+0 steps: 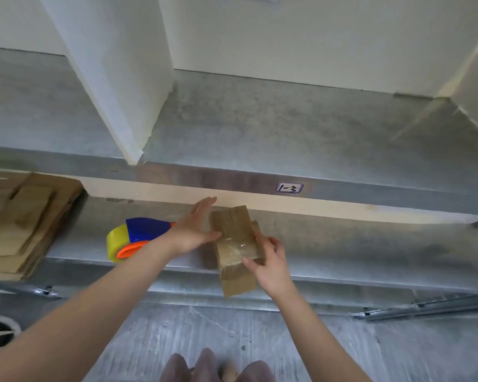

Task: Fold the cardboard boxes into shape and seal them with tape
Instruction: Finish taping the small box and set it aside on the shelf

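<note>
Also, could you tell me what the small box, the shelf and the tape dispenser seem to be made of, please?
The small box looks like matte brown cardboard, with glossy clear tape wrinkled across it. The shelf appears to be galvanised sheet metal, mottled grey. The tape dispenser seems glossy coloured plastic.

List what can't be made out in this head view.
Head view only:
- box, right side: covered by the right hand.
- tape dispenser, right end: behind the left hand.
- flat cardboard stack: cut off by the left edge.
- tape ends on the box: too blurred.
</note>
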The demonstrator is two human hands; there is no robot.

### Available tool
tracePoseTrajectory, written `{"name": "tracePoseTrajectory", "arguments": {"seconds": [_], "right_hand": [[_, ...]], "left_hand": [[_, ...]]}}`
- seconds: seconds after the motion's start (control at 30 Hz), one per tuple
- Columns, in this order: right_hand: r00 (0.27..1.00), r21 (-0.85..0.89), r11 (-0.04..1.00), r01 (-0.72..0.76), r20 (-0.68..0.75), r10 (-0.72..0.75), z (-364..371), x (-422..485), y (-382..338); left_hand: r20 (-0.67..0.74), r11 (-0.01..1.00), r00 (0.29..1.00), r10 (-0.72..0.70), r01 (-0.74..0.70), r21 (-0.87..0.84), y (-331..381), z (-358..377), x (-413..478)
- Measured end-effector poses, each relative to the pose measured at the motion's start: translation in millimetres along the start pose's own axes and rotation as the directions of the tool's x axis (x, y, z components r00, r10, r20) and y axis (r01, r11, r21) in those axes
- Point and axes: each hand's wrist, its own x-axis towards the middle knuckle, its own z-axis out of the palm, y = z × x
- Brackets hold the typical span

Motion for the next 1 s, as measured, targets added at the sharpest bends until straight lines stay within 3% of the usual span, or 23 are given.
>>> {"name": "tracePoseTrajectory", "arguments": {"seconds": [0.1,0.27,0.37,0.5,0.67,0.9,1.0], "right_hand": [[0.985,0.011,0.992,-0.124,-0.119,0.125,12.8,-14.9,-0.7],[0.964,0.174,0.972,-0.161,-0.185,0.192,19.7,-23.9,-4.2],[0.981,0.268,0.955,-0.125,-0.112,0.160,21.5,-26.5,-9.3],[0.982,0.244,0.958,-0.151,-0.078,0.175,23.8,-12.4,-14.6],[0.963,0.284,0.927,-0.246,-0.040,0.268,11.5,0.0,-19.6],[0.989,0.387,0.922,-0.027,-0.127,0.082,-8.6,-12.9,-26.9],[0.988,0.414,0.910,0.006,-0.142,0.058,-14.4,-13.9,-28.0]], "left_hand": [[0.138,1.000,0.990,-0.011,0.012,-0.004,-1.8,-0.9,11.0],[0.046,0.989,0.988,-0.148,0.147,0.012,-9.5,12.6,-4.5],[-0.076,0.980,0.979,-0.190,0.184,-0.080,-13.7,27.4,-25.6],[-0.162,0.965,0.962,-0.220,0.191,-0.178,-8.7,37.2,-31.9],[-0.094,0.943,0.968,-0.234,0.203,-0.262,-2.3,25.0,-29.5],[-0.083,0.948,0.993,-0.088,0.057,-0.314,-2.7,9.8,-42.4],[-0.136,0.903,0.983,-0.127,0.057,-0.426,2.2,9.5,-48.4]]}}
